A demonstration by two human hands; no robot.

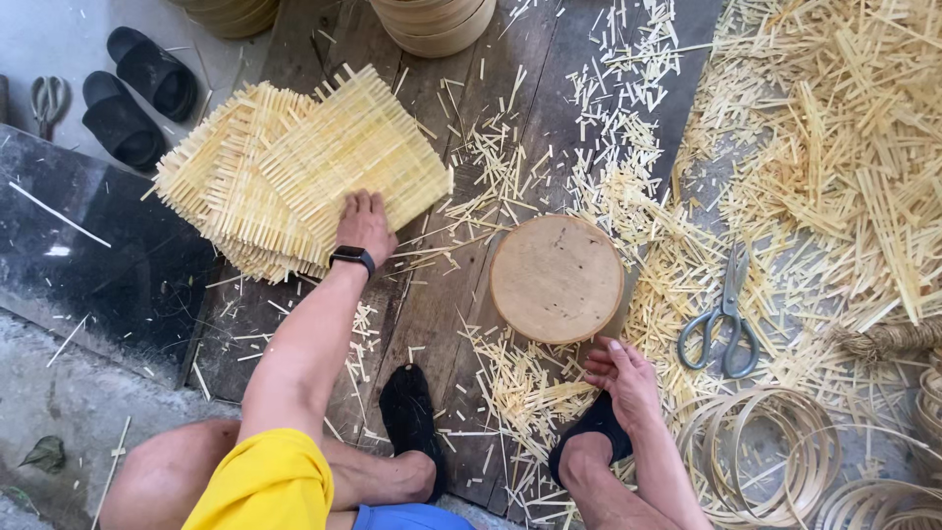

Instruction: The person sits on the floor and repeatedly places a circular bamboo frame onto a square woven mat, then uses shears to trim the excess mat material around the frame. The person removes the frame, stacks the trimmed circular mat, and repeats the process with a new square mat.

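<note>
Hands among bamboo mats and cuttings on a plank floor

A stack of woven mats [294, 177] lies upper left; the left hand [364, 226] rests flat on it, fingers spread. The round wooden block [556, 279] sits centre; the right hand [621, 378], loosely open, hovers just below it, scissors [724, 316] nearby.

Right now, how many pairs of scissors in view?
2. One pair of scissors lies among the bamboo offcuts right of the round wooden disc; a second pair lies at the far left edge beside the black sandals. More could be buried under offcuts.

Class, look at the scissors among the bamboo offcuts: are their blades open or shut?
Shut: the scissors lie flat, blades together in one point, handles side by side.
</note>
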